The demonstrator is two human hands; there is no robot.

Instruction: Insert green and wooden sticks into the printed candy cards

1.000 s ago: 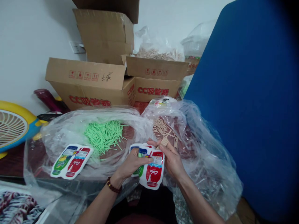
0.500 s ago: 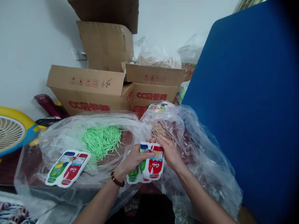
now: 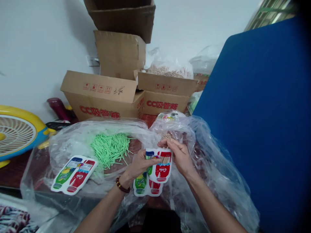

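Observation:
My left hand (image 3: 139, 164) grips a bottle-shaped printed pouch (image 3: 159, 165) with green and red cola panels, held upright over a clear plastic bag. My right hand (image 3: 178, 154) pinches a small bundle of tan sticks (image 3: 166, 158) at the top of the pouch's red panel. A second such pouch (image 3: 145, 187) lies just under the held one. More tan sticks (image 3: 167, 135) lie in the bag behind my hands. A pile of green sticks (image 3: 110, 147) lies in the bag to the left.
Another printed pouch (image 3: 74, 174) lies at the front left on the plastic. Cardboard boxes (image 3: 102, 95) stack against the wall behind. A yellow and blue fan (image 3: 17, 131) sits far left. A blue panel (image 3: 257, 119) fills the right side.
My right hand brought the tan sticks from above the pouch down into its red panel's top. The pouch was raised a little, and the camera view shifted slightly.

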